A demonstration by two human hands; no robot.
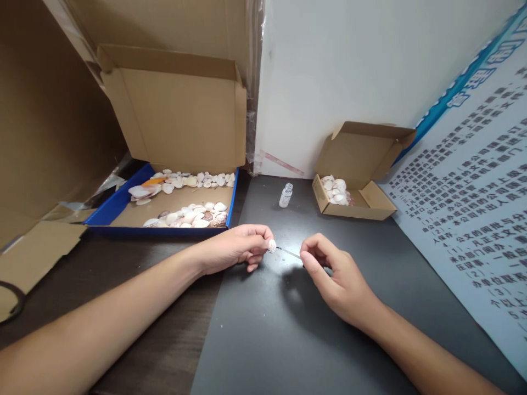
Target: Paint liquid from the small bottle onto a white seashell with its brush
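In my left hand [242,247], a small white ribbed seashell [272,246] is pinched between thumb and fingertips, above the grey mat. My right hand [335,274] is closed on a thin stick with a dark tip [290,253]. The tip points left and is at or very near the shell's right side; whether it touches I cannot tell. Whether the stick is a fine brush is too small to make out. Beyond both hands stands a small whitish bottle [285,196], upright on the mat.
An open blue-sided cardboard box [135,211] at the left holds many seashells [195,215]. A smaller open cardboard box [354,210] at the back right contains white shells [335,190]. A printed sheet [465,208] borders the grey mat [263,345] on the right.
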